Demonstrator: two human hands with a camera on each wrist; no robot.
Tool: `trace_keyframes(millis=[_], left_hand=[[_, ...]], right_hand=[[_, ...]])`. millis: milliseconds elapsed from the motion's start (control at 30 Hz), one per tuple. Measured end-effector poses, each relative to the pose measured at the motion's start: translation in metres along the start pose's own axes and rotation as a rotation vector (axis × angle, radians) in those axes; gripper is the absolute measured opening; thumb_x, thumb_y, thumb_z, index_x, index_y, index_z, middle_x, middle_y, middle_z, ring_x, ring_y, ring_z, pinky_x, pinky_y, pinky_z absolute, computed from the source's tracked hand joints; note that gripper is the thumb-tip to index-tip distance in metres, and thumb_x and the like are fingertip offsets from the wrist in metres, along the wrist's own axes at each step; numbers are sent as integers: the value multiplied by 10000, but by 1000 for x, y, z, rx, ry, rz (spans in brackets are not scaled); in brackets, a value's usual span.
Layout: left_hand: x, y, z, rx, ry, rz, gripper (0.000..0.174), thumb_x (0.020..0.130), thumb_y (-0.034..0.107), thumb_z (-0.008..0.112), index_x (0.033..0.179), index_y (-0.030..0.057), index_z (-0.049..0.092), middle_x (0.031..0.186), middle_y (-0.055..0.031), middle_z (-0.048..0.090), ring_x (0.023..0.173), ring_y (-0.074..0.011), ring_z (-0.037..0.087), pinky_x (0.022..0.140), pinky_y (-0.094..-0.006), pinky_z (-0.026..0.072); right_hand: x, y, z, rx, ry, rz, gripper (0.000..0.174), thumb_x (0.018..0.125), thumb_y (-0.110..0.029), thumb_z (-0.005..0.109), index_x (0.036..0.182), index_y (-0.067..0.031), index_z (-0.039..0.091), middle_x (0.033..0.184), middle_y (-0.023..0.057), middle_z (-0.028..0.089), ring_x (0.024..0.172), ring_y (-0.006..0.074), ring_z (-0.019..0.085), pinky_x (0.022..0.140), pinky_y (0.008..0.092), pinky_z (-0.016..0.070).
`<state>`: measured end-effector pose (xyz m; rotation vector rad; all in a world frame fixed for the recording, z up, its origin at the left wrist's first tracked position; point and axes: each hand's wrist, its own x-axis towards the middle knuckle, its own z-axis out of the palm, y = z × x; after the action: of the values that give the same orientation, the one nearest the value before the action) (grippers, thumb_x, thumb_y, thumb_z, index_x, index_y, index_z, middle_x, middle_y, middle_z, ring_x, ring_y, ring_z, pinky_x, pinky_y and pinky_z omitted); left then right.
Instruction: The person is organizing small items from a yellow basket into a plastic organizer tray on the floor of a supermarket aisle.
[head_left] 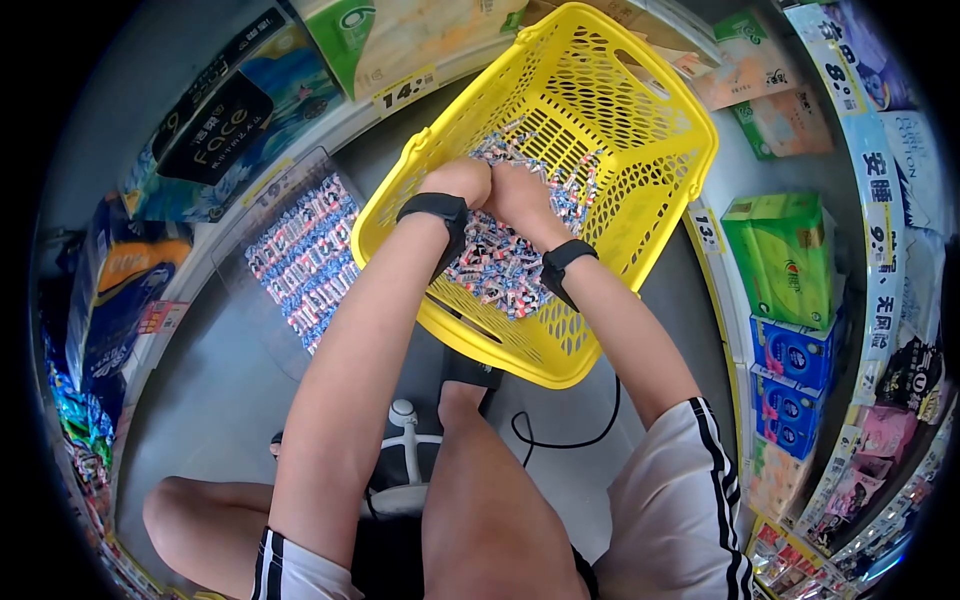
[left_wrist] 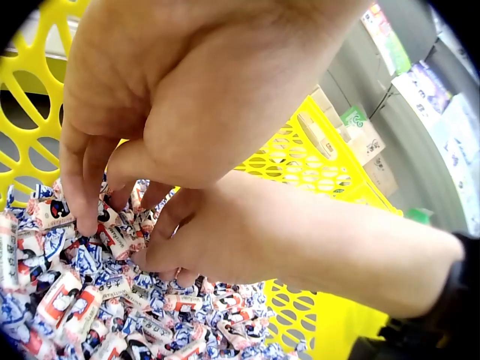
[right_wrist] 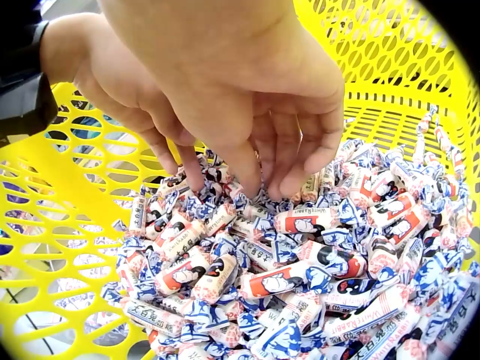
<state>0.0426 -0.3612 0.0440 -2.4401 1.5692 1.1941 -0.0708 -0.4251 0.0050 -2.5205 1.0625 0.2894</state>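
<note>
A wide layer of wrapped candies [right_wrist: 300, 281], white with red and blue print, covers part of the floor of a yellow plastic basket [head_left: 560, 350]. Both hands reach down into it side by side, close together in the head view. The left hand [left_wrist: 157, 97] points its fingers down, tips right at the candies. Next to it, the right hand [right_wrist: 232, 97] has its fingers loosely bent, tips among the wrappers. No candy shows clearly between thumb and fingers of either hand; the wrists partly hide the fingertips in the head view.
A clear tray [head_left: 300, 255] with rows of the same candies lies left of the basket. Shelves with tissue packs, such as a green pack [head_left: 780, 255], stand on both sides. Below the basket are a white stool base [head_left: 405, 440] and a black cable [head_left: 570, 443] on the floor.
</note>
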Motion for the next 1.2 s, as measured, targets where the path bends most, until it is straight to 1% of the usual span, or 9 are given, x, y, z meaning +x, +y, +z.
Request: trace_keyframes(millis=[133,400,467,700,800,867,1100,1167,1200], left_hand=[[3,-7,3,-13,-4,9,337,906,101,541,1158,-1,741,1230,-265,689,1150,-395,682,972,-462,546],[16,-12,15,-18,18,14,334,912,94,536,1159,-6,739,1223,-268,690,1146,-398,685,966,-473,546],[16,-14,17,-28,34,17,327,904,84,545,1148,-9,741,1211,-273,693,1139,-397,688,960,-471,549],[20,-18,16,-23,57,55,292,850,49,603,1089,-21,754,1153,-275,712,1103,-401,703,911,-474,571],[22,-21,18,2,59,61,304,843,36,607,1106,-19,748,1149,-274,713,1096,-400,706,907,-476,574],[23,-21,18,5,53,71,325,848,37,607,1142,-4,739,1173,-262,710,1113,-397,699,924,-470,570],[5,-13,5,-2,91,228,437,835,34,656,1265,100,696,1281,-179,687,1185,-376,664,997,-443,546],[15,-16,10,52,135,307,435,825,34,671,1252,113,701,1263,-177,694,1173,-368,668,987,-440,548],[10,-13,6,106,177,384,435,816,33,686,1240,126,707,1245,-175,702,1161,-360,673,977,-436,549]], right_hand=[[1,-4,-8,-9,-107,35,303,853,-233,725,1076,-27,720,1086,236,727,1028,411,713,858,503,583],[2,-3,-4,-41,-66,78,260,846,-157,717,1067,-20,726,1083,244,725,1021,414,714,854,500,584],[2,0,-1,-3,-11,23,304,799,-258,758,938,9,720,904,272,731,900,465,719,804,518,584],[10,9,9,4,125,-9,229,776,-201,776,883,-2,745,909,285,725,897,470,709,814,512,583],[16,13,4,-2,-52,13,220,830,-109,726,1009,18,746,1030,292,722,1002,453,707,840,512,588],[25,25,18,-14,43,1,186,744,-172,769,853,-20,766,919,241,736,903,388,730,828,467,586],[11,14,-33,-72,-107,-6,222,719,-176,787,898,-47,797,875,212,746,856,354,741,804,420,594],[11,13,-49,-11,-272,-8,218,713,-171,813,869,-18,801,812,169,757,763,278,752,741,366,600],[11,14,-55,-11,-273,-9,218,713,-171,813,869,-18,801,812,169,757,763,278,752,741,366,600]])
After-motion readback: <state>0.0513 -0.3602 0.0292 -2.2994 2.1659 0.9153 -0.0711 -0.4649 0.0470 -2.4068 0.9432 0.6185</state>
